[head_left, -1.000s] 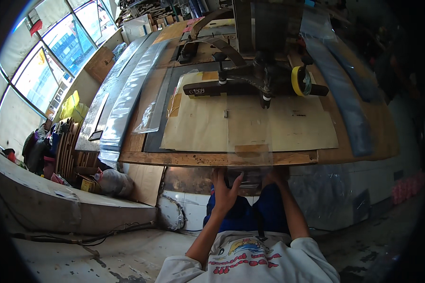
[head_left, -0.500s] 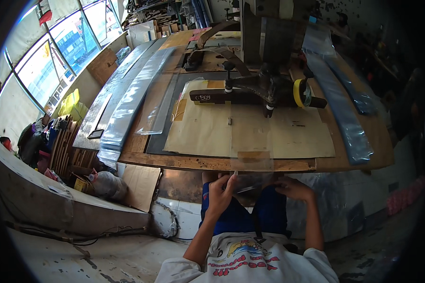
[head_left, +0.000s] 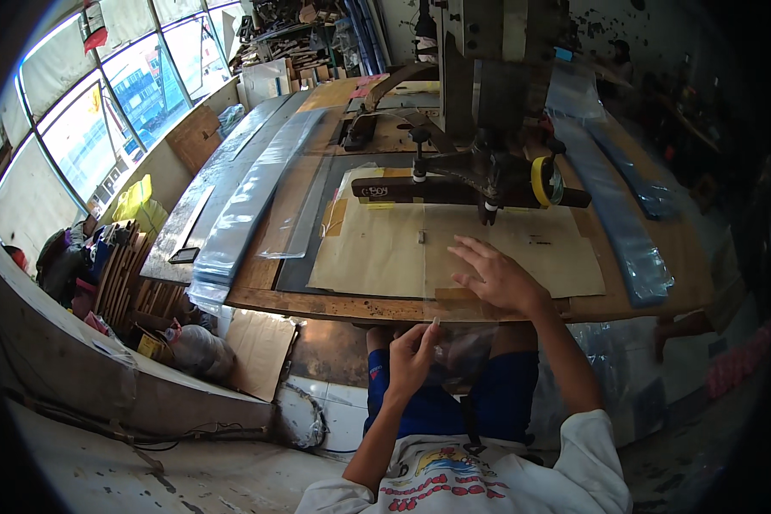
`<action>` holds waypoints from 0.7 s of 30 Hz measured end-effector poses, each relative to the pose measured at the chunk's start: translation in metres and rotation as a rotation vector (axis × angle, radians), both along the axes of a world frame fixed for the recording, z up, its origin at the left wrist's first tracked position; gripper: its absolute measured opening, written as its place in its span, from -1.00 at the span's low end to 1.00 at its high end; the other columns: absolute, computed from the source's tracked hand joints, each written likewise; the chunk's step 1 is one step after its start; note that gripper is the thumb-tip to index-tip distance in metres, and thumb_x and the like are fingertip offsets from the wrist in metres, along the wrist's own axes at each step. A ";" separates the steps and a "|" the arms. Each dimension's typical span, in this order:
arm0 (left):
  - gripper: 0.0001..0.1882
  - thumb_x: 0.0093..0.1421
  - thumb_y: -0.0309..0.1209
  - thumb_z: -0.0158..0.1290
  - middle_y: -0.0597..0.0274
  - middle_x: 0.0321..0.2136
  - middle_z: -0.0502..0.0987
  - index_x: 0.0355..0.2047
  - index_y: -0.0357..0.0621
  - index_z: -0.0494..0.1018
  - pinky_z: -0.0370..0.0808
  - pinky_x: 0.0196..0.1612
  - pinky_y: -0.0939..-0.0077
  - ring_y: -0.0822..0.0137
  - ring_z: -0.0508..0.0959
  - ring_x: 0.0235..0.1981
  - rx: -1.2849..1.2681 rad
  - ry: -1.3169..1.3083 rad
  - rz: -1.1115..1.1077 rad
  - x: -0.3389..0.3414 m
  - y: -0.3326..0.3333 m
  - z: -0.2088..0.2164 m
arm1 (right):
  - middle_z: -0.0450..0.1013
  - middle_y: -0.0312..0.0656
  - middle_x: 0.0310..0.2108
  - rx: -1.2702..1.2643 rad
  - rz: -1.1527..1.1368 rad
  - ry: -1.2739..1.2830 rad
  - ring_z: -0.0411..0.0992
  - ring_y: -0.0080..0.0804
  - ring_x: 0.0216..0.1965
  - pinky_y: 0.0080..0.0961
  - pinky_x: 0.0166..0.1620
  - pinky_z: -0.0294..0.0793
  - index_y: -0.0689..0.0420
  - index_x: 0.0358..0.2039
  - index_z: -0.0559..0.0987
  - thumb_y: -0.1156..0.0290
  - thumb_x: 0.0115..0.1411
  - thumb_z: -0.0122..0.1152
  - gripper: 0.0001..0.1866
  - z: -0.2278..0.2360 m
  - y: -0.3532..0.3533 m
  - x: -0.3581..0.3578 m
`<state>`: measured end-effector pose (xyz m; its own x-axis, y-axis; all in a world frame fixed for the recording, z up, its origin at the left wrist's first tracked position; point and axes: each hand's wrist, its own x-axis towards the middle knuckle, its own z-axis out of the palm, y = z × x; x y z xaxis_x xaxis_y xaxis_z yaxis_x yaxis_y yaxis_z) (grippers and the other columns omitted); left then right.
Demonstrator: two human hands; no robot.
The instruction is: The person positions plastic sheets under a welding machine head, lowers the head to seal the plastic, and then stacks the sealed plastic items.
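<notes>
A clear plastic strip [head_left: 459, 344] lies over a beige sheet [head_left: 360, 248] and hangs past the table's front edge. Fingers closed, my left hand [head_left: 411, 358] pinches the left side of this strip just below the edge. My right hand [head_left: 501, 281] is above the strip's right side, fingers spread and holding nothing; I cannot tell whether it touches the plastic. Beyond it a dark machine bar [head_left: 454, 191] crosses over the sheet, with a yellow ring-shaped roll [head_left: 542, 176] at its right end. A small metal piece [head_left: 421, 237] shows on the sheet.
Stacks of clear plastic sleeves lie on the left [head_left: 248, 206] and right [head_left: 625, 240] of the wooden table [head_left: 317, 300]. A machine column [head_left: 484, 68] rises at the back. Wood slats [head_left: 120, 274] and a filled bag [head_left: 199, 349] stand left. Another person's limb [head_left: 684, 327] shows at right.
My right hand has risen from below the table edge to above the sheet, its fingers now spread. My left hand stays at the strip near the edge. The view has shifted slightly.
</notes>
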<state>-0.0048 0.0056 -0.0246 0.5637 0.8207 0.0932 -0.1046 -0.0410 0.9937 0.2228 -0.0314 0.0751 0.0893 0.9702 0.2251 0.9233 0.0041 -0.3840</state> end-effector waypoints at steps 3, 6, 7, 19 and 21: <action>-0.63 0.47 -0.21 0.06 0.43 -0.53 0.57 -0.26 -0.31 0.64 0.32 -0.51 0.71 0.69 0.39 -0.55 0.017 -0.010 0.009 0.002 -0.001 -0.001 | 0.15 -0.01 0.46 0.025 0.028 -0.077 0.09 -0.01 0.47 -0.13 0.49 0.05 0.07 0.38 0.36 -0.04 0.43 0.02 -0.35 -0.023 0.014 0.001; -0.63 0.47 -0.22 0.06 0.43 -0.56 0.54 -0.27 -0.32 0.63 0.28 -0.49 0.70 0.68 0.36 -0.54 -0.026 0.020 0.000 0.000 0.000 0.000 | 0.11 -0.01 0.48 0.034 0.003 -0.153 0.01 -0.03 0.50 -0.08 0.52 -0.09 0.04 0.41 0.33 -0.10 0.44 -0.06 -0.33 -0.037 0.013 0.004; -0.63 0.47 -0.22 0.06 0.43 -0.56 0.54 -0.27 -0.32 0.63 0.27 -0.49 0.71 0.67 0.35 -0.54 -0.020 0.010 -0.001 0.000 -0.003 -0.001 | 0.09 0.00 0.49 0.009 -0.017 -0.154 -0.04 -0.04 0.52 -0.06 0.53 -0.15 0.02 0.43 0.30 -0.13 0.45 -0.11 -0.31 -0.036 0.009 0.003; -0.61 0.47 -0.23 0.06 0.23 -0.31 0.65 0.00 -0.39 0.53 0.57 -0.20 0.55 0.52 0.58 -0.31 -0.078 0.192 -0.560 0.010 0.001 0.010 | 0.48 -0.24 -0.18 0.313 -0.237 -0.013 0.47 -0.20 -0.10 -0.23 0.05 0.43 0.03 -0.23 0.68 0.23 0.18 0.42 -0.79 -0.021 -0.071 -0.007; -0.61 0.47 -0.23 0.05 0.22 -0.30 0.65 0.01 -0.40 0.52 0.57 -0.20 0.55 0.53 0.58 -0.31 -0.129 0.154 -0.567 0.022 -0.009 0.008 | 0.47 -0.23 -0.17 0.224 -0.226 0.097 0.47 -0.18 -0.06 -0.20 0.06 0.43 0.03 -0.18 0.67 0.17 0.17 0.45 -0.72 -0.021 -0.073 0.002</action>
<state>0.0170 -0.0032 -0.0170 0.9160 0.3873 -0.1048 0.0708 0.1012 0.9923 0.2244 -0.1048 0.0542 0.3283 0.8508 0.4104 0.8695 -0.1024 -0.4832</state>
